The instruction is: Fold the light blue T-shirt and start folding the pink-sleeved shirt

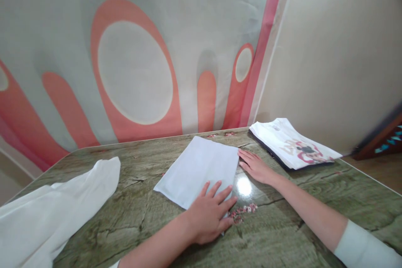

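Note:
A folded white cloth [197,169] lies flat in the middle of the green marbled table [132,201]. My left hand [209,214] rests open, palm down, on the cloth's near corner, fingers spread. My right hand [255,166] lies open and flat on the table, its fingertips touching the cloth's right edge.
A loose white garment [53,211] is spread over the table's left end. A stack of folded printed shirts [290,144] sits at the back right corner. Behind the table hangs a grey and coral patterned wall covering [135,63]. The table's right edge drops to a wooden floor.

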The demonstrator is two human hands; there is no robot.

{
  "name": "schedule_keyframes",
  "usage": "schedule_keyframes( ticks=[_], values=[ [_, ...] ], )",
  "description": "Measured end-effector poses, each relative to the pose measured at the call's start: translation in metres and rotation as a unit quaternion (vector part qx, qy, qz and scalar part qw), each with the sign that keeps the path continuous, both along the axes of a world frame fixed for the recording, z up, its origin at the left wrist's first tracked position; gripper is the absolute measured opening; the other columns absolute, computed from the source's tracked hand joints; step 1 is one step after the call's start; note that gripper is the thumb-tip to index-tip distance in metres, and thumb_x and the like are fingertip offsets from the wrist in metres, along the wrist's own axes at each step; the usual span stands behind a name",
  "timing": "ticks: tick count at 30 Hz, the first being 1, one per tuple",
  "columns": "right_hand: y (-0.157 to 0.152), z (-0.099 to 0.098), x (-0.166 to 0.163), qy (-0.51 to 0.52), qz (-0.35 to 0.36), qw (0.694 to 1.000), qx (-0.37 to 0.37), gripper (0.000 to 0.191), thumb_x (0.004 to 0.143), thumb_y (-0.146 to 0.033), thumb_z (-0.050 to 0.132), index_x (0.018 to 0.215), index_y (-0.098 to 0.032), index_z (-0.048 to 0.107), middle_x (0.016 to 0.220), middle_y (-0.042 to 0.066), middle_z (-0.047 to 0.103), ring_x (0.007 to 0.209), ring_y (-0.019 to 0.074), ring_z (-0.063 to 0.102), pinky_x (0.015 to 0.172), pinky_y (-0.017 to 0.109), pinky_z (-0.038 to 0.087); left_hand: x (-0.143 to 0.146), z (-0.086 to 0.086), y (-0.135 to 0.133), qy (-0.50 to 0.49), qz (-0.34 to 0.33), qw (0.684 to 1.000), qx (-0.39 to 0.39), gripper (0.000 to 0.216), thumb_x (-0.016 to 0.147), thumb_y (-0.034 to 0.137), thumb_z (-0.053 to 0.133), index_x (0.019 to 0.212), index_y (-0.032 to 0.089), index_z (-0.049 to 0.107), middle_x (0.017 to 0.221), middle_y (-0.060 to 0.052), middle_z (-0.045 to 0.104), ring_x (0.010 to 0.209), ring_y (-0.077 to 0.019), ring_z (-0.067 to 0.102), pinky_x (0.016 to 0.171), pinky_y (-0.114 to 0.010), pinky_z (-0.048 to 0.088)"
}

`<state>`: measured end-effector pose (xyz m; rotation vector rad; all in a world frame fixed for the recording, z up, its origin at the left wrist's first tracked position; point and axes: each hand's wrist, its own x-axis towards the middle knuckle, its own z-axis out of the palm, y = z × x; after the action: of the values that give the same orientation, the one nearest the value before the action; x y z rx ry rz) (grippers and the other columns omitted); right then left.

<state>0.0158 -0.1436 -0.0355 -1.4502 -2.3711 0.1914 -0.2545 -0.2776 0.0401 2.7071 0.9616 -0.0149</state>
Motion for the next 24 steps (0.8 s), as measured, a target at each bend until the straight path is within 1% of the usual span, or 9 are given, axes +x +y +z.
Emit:
schedule_keyframes(
  ticks=[5,8,10,12,14,17,19,20,24],
  values=[
    [0.019,0.003,0.001,0.123,-0.039,0.991,0.028,0.037,0.088,-0.032,0.040,0.116,-0.014,0.056,0.119,0.013,0.058,0.110,0.0232,0.053,0.098,0.041,0.037,-0.008,0.003,-0.009,-0.004,-0.010,1.000,-0.006,0.051,0.095,0.041,0.026,0.144,0.026,0.019,0.150,0.001,0.017,0.137,-0.0294,0.007,0.109,-0.054,0.010],
    [0.030,0.012,-0.007,0.183,-0.070,0.981,-0.005,0.033,0.084,-0.030,0.048,0.111,-0.013,0.056,0.109,0.013,0.062,0.093,0.0203,0.060,0.086,0.035,0.044,-0.018,0.009,-0.015,-0.006,-0.019,1.000,-0.020,0.052,0.093,0.030,0.033,0.144,0.026,0.018,0.150,0.000,0.018,0.137,-0.0274,0.009,0.110,-0.052,0.011],
    [0.035,0.017,-0.016,0.183,-0.073,0.979,-0.045,0.035,0.080,-0.028,0.054,0.112,-0.012,0.054,0.106,0.012,0.063,0.086,0.0185,0.061,0.080,0.032,0.046,-0.027,0.018,-0.019,-0.010,-0.027,0.999,-0.039,0.055,0.091,0.022,0.036,0.143,0.027,0.020,0.149,0.000,0.021,0.137,-0.0258,0.012,0.111,-0.050,0.012],
    [0.038,0.021,-0.026,0.160,-0.065,0.982,-0.081,0.038,0.076,-0.026,0.059,0.111,-0.012,0.054,0.097,0.010,0.065,0.081,0.0177,0.060,0.074,0.030,0.045,-0.037,0.030,-0.022,-0.019,-0.027,0.998,-0.061,0.053,0.089,0.017,0.036,0.141,0.028,0.027,0.146,0.000,0.029,0.136,-0.0240,0.018,0.111,-0.048,0.015],
    [0.035,0.024,-0.035,0.139,-0.056,0.983,-0.105,0.039,0.072,-0.025,0.062,0.109,-0.012,0.056,0.083,0.006,0.066,0.072,0.0170,0.059,0.066,0.028,0.043,-0.046,0.041,-0.024,-0.032,-0.011,0.996,-0.078,0.044,0.091,0.016,0.035,0.133,0.029,0.041,0.138,0.000,0.044,0.131,-0.0217,0.032,0.110,-0.046,0.018],
    [0.020,0.028,-0.046,0.130,-0.040,0.980,-0.143,0.046,0.068,-0.026,0.065,0.110,-0.010,0.055,0.069,0.002,0.063,0.061,0.0147,0.056,0.055,0.025,0.039,-0.048,0.048,-0.022,-0.056,0.076,0.993,-0.065,0.033,0.093,0.023,0.036,0.119,0.027,0.055,0.117,-0.002,0.061,0.114,-0.0196,0.052,0.105,-0.041,0.029],
    [0.002,0.030,-0.053,0.133,-0.022,0.974,-0.182,0.055,0.066,-0.027,0.066,0.116,-0.010,0.050,0.067,-0.001,0.060,0.058,0.0135,0.055,0.050,0.023,0.037,-0.037,0.041,-0.019,-0.072,0.136,0.987,-0.036,0.036,0.090,0.030,0.042,0.124,0.022,0.051,0.119,-0.006,0.059,0.111,-0.0208,0.053,0.101,-0.038,0.036],
    [-0.008,0.031,-0.057,0.140,-0.009,0.968,-0.206,0.057,0.067,-0.028,0.066,0.118,-0.010,0.047,0.066,-0.002,0.059,0.056,0.0131,0.054,0.047,0.022,0.036,-0.028,0.034,-0.016,-0.076,0.155,0.985,-0.022,0.045,0.088,0.034,0.046,0.130,0.019,0.045,0.125,-0.009,0.055,0.115,-0.0224,0.050,0.100,-0.038,0.036],
    [-0.053,0.034,-0.067,0.227,0.045,0.917,-0.325,0.052,0.072,-0.025,0.060,0.119,-0.017,0.038,0.071,-0.003,0.059,0.053,0.0123,0.056,0.041,0.020,0.038,0.017,0.000,-0.010,-0.053,0.186,0.981,0.010,0.093,0.072,0.054,0.059,0.142,0.006,0.021,0.146,-0.018,0.023,0.133,-0.0337,0.023,0.108,-0.045,0.023]
  ],
)
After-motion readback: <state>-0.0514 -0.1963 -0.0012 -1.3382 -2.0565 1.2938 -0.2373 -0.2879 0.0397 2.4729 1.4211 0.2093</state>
